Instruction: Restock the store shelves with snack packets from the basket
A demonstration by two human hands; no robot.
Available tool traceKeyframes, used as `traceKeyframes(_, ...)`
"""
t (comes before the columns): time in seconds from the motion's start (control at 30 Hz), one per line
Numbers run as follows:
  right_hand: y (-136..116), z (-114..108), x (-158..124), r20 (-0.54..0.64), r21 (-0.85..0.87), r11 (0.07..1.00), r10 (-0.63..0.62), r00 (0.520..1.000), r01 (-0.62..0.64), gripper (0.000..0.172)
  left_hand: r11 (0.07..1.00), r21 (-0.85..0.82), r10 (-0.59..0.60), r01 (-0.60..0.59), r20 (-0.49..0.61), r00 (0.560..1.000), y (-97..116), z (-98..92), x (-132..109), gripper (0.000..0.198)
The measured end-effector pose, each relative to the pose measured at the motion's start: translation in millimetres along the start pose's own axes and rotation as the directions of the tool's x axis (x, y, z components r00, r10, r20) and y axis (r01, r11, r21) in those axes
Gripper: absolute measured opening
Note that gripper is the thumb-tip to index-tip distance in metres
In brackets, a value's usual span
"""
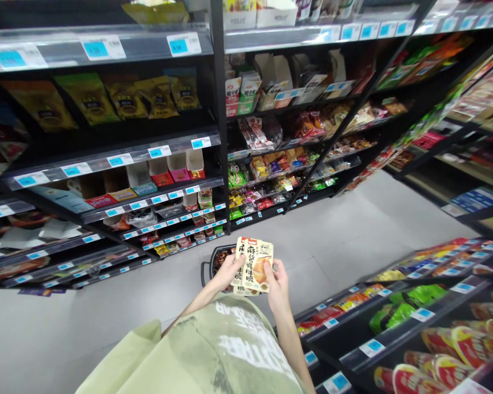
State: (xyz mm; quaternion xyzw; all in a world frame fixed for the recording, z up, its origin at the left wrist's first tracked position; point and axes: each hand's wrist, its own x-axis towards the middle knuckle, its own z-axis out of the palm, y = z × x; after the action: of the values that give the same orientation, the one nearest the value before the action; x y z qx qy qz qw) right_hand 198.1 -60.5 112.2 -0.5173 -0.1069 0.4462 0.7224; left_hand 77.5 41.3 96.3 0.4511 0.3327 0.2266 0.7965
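Several cream snack packets (255,266) with black characters and a food picture are fanned together in front of my body. My left hand (229,272) grips their left side, thumb on top. At the right edge, my right hand (278,282) pinches the front packet, its thumb lying over the food picture. Below the packets stands a dark-rimmed basket (206,273) with a handle on its left; what lies inside is mostly hidden by my hands and the packets.
Black shelves (107,175) of snacks and price tags run ahead and to the left. At lower right is another shelf holding cup-shaped packages (468,345) and green bags (406,309). Grey tiled floor (332,235) lies between them.
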Motion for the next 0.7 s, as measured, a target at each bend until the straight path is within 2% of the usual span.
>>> traceKeyframes(0.13, 1, -26, 14, -0.133, 0.286, 0.958, 0.032, 0.991, 0.007, 0.031, 1.000, -0.025, 0.002, -0.006, -0.142, 0.990, 1, -6.4, 3, 0.061)
traceKeyframes(0.27, -11, -61, 27, -0.123, 0.510, 0.855, -0.040, 0.992, 0.098, 0.026, 0.994, -0.009, 0.106, -0.113, -0.276, 0.955, 7, -19.0, 4, 0.070)
traceKeyframes(0.37, -14, -66, 31, -0.140, 0.552, 0.822, -0.072, 0.987, 0.139, 0.025, 0.987, 0.036, 0.160, -0.156, -0.310, 0.937, 5, -24.3, 4, 0.084)
traceKeyframes(0.43, -4, -56, 31, -0.166, 0.447, 0.888, -0.035, 0.985, 0.106, 0.024, 0.988, 0.052, 0.156, -0.147, -0.300, 0.941, -1, -22.3, 5, 0.087)
traceKeyframes(0.53, 26, -33, 28, -0.168, 0.074, 0.996, -0.031, 0.985, 0.044, 0.031, 0.993, 0.065, 0.110, -0.096, -0.281, 0.953, -15, -12.1, 10, 0.078)
traceKeyframes(0.6, 49, -23, 26, -0.128, -0.158, 0.986, -0.065, 0.990, 0.044, 0.035, 0.996, 0.076, 0.063, -0.044, -0.272, 0.960, -26, -5.0, 15, 0.064)
traceKeyframes(0.7, 71, -23, 25, -0.087, -0.301, 0.953, -0.060, 0.994, 0.031, 0.038, 0.998, 0.068, 0.009, 0.010, -0.276, 0.961, -40, -0.5, 21, 0.050)
